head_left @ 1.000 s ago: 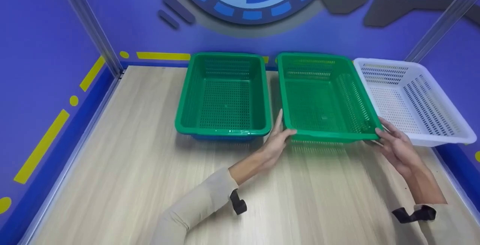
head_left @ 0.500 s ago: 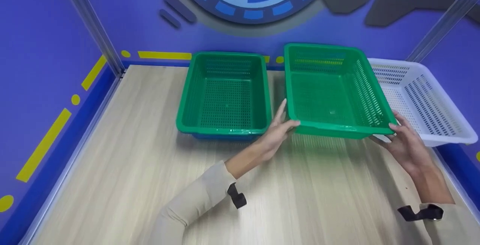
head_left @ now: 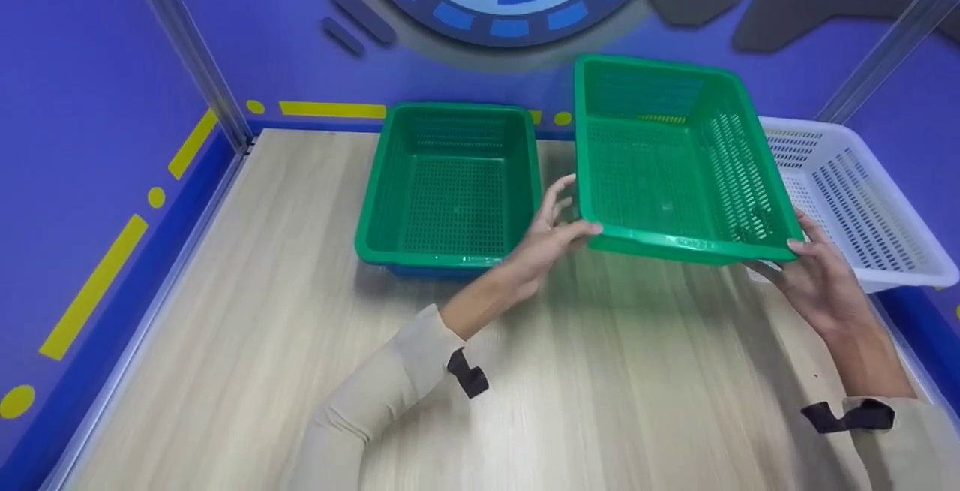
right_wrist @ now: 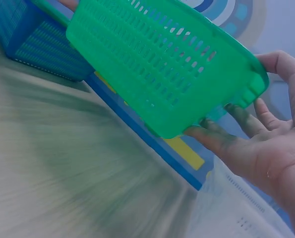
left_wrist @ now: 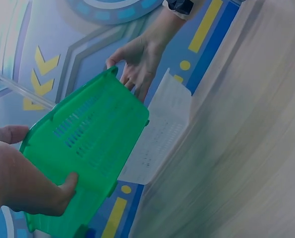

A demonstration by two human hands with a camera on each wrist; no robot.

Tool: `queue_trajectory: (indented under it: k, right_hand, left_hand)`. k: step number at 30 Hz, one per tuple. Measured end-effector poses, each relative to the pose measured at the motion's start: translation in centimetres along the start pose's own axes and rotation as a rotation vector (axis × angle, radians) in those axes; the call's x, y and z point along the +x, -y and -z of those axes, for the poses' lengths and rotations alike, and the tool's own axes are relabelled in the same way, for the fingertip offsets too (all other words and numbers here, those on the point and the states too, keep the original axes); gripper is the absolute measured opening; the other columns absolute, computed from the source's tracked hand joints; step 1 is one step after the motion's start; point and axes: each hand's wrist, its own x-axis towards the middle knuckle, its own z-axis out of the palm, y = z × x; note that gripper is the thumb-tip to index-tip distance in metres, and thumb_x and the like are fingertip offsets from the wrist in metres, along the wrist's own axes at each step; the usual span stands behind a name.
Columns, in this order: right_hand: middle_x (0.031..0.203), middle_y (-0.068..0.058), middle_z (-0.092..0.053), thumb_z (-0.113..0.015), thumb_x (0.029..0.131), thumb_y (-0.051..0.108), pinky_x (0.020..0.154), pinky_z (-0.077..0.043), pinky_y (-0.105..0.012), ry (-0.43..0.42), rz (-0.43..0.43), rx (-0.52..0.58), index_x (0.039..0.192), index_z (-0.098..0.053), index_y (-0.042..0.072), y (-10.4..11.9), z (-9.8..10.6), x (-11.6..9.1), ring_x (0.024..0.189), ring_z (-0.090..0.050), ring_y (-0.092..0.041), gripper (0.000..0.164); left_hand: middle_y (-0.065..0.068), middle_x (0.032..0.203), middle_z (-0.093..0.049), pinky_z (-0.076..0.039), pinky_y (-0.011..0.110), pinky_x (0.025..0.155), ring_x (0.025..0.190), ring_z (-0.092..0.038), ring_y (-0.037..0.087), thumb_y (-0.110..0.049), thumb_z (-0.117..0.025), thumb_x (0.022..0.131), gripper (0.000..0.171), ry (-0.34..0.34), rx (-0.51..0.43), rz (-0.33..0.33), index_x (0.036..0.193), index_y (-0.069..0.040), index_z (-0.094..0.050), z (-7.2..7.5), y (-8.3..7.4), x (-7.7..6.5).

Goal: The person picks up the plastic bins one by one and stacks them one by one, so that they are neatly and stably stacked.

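A green plastic basket (head_left: 645, 168) hangs above the table, its far end tilted up, held by both hands at its near corners. My left hand (head_left: 536, 251) grips the near left corner, thumb on the rim and fingers along the side wall. At the near right corner my right hand (head_left: 821, 277) has its thumb on the rim and its fingers under the basket, as the right wrist view shows. Left of it stands another green basket (head_left: 457, 258), with a blue basket (right_wrist: 53, 49) beneath it. A white basket (head_left: 862, 206) stands at the right, partly behind the held one.
The wooden table (head_left: 247, 288) is bounded by a blue patterned back wall (head_left: 465, 85) and side walls. Metal posts (head_left: 187, 48) rise at the back corners.
The held green basket has risen and shifted right, its far end lifting more, with both hands going along. It now covers more of the white basket. The left green basket stays put.
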Motion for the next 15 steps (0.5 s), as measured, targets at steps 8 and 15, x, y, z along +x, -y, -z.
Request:
queue_trajectory:
  k: [8, 15]
  right_hand:
    - [0.142, -0.018, -0.058, -0.020, 0.105, -0.003, 0.104, -0.054, -0.049, 0.010, 0.013, -0.016, 0.146, -0.037, 0.007, 0.2, -0.7, 0.7, 0.124, -0.065, -0.033, 0.046]
    - [0.138, -0.015, -0.060, -0.025, 0.103, -0.004, 0.100, -0.057, -0.042, -0.032, 0.017, -0.067, 0.144, -0.041, 0.007, 0.3, -1.5, 0.3, 0.122, -0.067, -0.029, 0.045]
  left_hand:
    - [0.009, 0.143, -0.041, -0.051, 0.049, 0.108, 0.127, -0.057, 0.028, -0.018, -0.066, 0.099, 0.062, -0.008, 0.030, 0.008, 0.150, -0.029, -0.032, 1.0, -2.0, 1.1]
    - [0.010, 0.148, -0.035, -0.062, 0.045, 0.084, 0.131, -0.056, 0.041, -0.018, -0.068, 0.098, 0.078, 0.028, 0.039, 0.096, 0.158, -0.038, -0.021, 2.0, -2.9, 2.0]
